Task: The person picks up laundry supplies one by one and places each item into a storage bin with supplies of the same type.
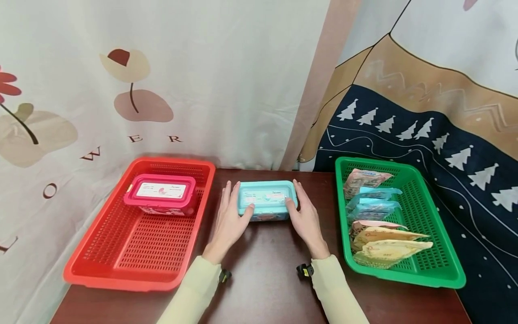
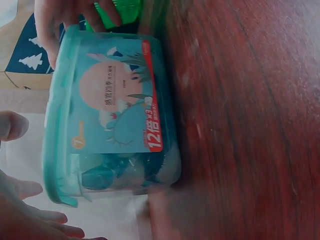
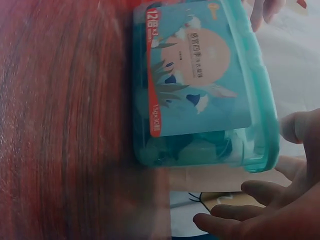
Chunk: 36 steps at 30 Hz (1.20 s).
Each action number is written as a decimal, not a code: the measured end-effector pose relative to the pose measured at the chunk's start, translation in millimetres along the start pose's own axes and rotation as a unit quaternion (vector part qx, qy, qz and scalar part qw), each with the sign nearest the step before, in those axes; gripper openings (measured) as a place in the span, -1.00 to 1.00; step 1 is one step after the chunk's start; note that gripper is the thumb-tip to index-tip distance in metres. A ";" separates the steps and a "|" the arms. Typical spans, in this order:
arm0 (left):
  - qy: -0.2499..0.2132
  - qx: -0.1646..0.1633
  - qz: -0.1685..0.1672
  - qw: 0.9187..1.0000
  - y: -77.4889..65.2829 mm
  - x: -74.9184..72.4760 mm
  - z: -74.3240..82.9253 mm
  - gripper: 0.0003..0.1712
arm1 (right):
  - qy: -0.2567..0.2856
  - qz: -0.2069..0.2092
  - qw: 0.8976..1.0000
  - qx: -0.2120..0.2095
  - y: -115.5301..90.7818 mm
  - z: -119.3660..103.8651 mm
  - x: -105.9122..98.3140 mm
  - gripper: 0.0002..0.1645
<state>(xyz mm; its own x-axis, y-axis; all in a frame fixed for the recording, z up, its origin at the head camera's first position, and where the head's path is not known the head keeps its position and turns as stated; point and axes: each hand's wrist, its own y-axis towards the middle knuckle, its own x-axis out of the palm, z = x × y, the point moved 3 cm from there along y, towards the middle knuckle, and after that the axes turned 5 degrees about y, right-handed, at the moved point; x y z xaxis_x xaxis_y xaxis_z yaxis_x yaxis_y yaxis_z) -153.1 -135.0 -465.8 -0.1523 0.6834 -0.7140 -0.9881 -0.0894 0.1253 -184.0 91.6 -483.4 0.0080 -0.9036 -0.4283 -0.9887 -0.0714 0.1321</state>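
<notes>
A teal lidded tub of laundry pods [image 1: 268, 200] stands on the table between my two hands. Its printed label faces me, and pods show through the clear wall in both wrist views. At the tub's left side is my left hand [image 1: 230, 221], fingers extended, the thumb near the lid's front left corner. My right hand [image 1: 306, 221] flanks the opposite side with straight fingers, its thumb overlapping the lid in the head view. In the right wrist view the thumb tip [image 3: 291, 127] is right at the lid's edge, while the other fingers spread past the tub's end.
On the left sits a red basket [image 1: 133, 283] with a pink lidded tub [image 1: 159, 193] inside. To the right, a green basket [image 1: 445, 270] holds several upright packets [image 1: 386, 252] along its left side. A printed curtain [image 1: 226, 90] hangs behind the brown table [image 1: 263, 279].
</notes>
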 end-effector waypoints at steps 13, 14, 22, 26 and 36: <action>-0.029 -0.031 -0.007 0.999 2.6 12.0 -9.1 -0.06 | 0.025 -0.026 0.998 0.055 4.2 9.2 12.8 -0.21; -0.034 -0.030 -0.004 0.999 2.4 12.8 -9.6 -0.07 | 0.031 -0.026 0.997 0.060 3.5 9.4 13.5 -0.22; -0.097 -0.034 0.010 0.995 0.3 16.8 -10.8 -0.10 | 0.072 -0.015 0.994 0.076 -0.7 7.2 17.0 -0.24; -0.126 -0.056 0.023 0.990 0.0 20.1 -11.3 -0.11 | 0.087 -0.004 0.994 0.074 -1.3 6.2 17.7 -0.24; -0.149 -0.088 0.049 0.984 -2.2 20.0 -6.9 -0.12 | 0.116 0.019 0.990 0.084 -11.9 6.6 17.8 -0.28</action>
<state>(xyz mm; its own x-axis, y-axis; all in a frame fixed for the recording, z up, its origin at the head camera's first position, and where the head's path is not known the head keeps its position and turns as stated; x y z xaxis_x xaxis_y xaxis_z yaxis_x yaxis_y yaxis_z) -154.1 -126.1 -485.1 -0.2596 0.8450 -0.4676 -0.9614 -0.2717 0.0429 -173.1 79.2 -498.5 -0.0140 -0.9783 -0.2067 -0.9997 0.0176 -0.0152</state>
